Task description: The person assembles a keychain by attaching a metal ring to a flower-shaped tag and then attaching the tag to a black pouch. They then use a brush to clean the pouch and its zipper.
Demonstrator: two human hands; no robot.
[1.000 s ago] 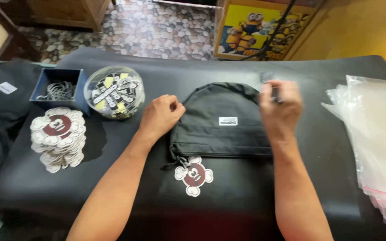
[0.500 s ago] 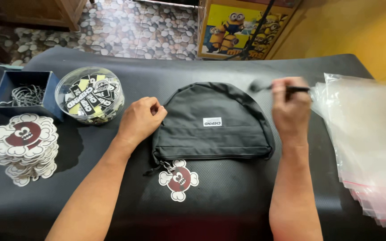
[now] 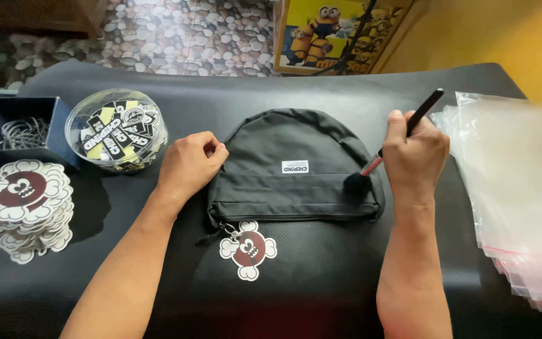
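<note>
since half a second ago the right hand has swung its brush down, so the dark tip now touches the bag just left of that closed fist. its long axis runs diagonally, handle up-right, tip down-left. the left hand, loosely curled and holding nothing, presses the bag's left edge.
</note>
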